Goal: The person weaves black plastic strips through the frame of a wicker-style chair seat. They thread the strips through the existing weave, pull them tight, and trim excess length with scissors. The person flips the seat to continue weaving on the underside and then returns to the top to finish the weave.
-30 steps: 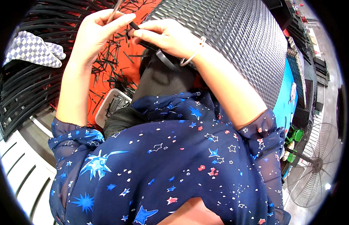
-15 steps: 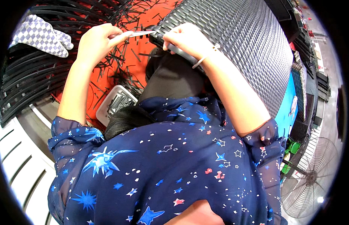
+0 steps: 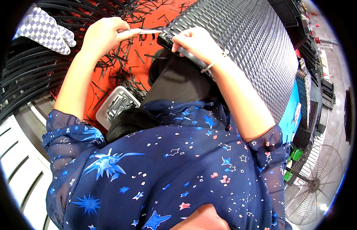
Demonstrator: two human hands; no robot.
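Note:
My left hand (image 3: 105,36) is closed, thumb and fingers pinching a thin, silvery, blade-like piece (image 3: 149,32) that points right; its exact kind is unclear. The piece's tip reaches the near left corner of a large black woven panel (image 3: 239,42). Dark, narrow strips show alongside the silvery piece. At the same corner, my right hand (image 3: 195,43) has its fingers curled over the panel's edge. A curved grey band (image 3: 192,58) runs from under those fingers toward the wrist. What the right fingertips touch underneath is hidden.
Cut black strips (image 3: 124,74) litter the red surface (image 3: 142,51). A white container (image 3: 109,104) of short pieces stands near my lap. Farther left lies a checkered glove (image 3: 46,30) on black slatted pieces (image 3: 32,76). White slats (image 3: 17,165) are lower left, a large fan (image 3: 313,184) lower right.
Both hands and the panel corner have shifted slightly right in the picture. A dark strip now shows more plainly beside the silvery piece. Both hands keep their grip.

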